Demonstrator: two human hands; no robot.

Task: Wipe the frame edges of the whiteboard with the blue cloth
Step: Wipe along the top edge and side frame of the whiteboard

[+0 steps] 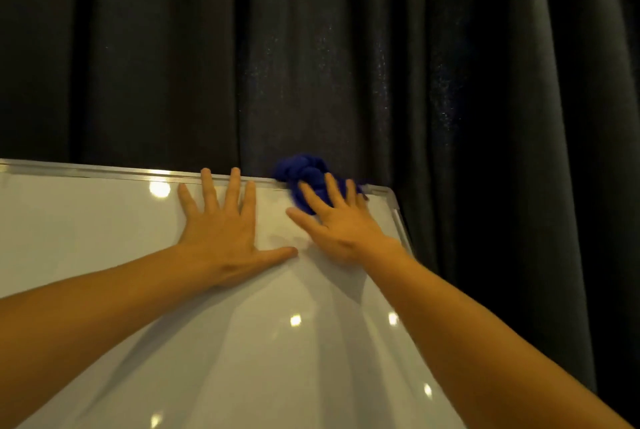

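Note:
A whiteboard (104, 238) with a silver metal frame (104, 172) fills the lower left of the head view. A bunched blue cloth (301, 168) lies over the top frame edge near the board's upper right corner. My right hand (336, 220) presses on the cloth with its fingers spread over it. My left hand (221, 231) rests flat on the white surface, fingers apart, fingertips reaching the top frame edge just left of the cloth. It holds nothing.
A dark pleated curtain (346, 47) hangs behind and to the right of the board. The board's right frame edge (401, 220) runs down from the corner. Ceiling lights reflect as bright spots on the surface.

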